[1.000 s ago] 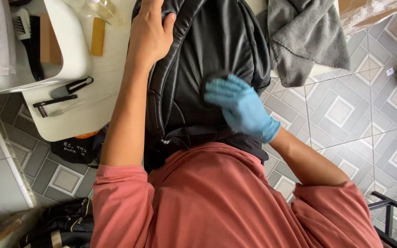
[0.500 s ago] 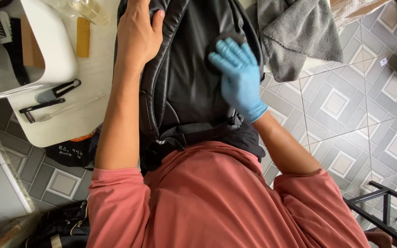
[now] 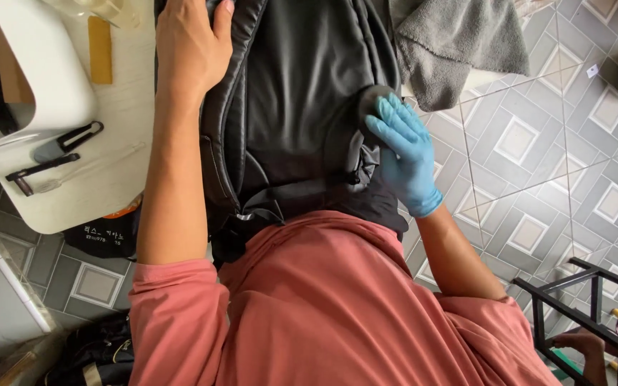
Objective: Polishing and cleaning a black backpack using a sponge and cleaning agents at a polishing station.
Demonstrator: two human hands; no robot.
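Nearest, under the camera: salmon-pink shirt [image 3: 323, 300], with the lower end of a black backpack [image 3: 302, 107] tucked against it and the rest running up and away over the edge of a white table [image 3: 119, 164].

Judged as mid-job: wiping of the backpack under way, now at its right side panel. No sheen, streaks or dust showing on the dark fabric (so no telling which panels are done and which are left). Probably a good part of the surface yet to cover.

Right hand [image 3: 405, 154], in a blue glove: fingers close together and lightly curved over a small dark pad [image 3: 373, 100], pressing it onto the pack's right edge. Thumb hidden, so hard to say whether pinched or only pushed flat.

Farther up, left hand [image 3: 191, 46], bare: laid open and flat on the pack's upper left shoulder, fingers loosely spread, steadying and gripping nothing.

Beyond: grey towel [image 3: 463, 46] bunched just right of the pack; black hand tool [image 3: 73, 136] lying on the table to the left.
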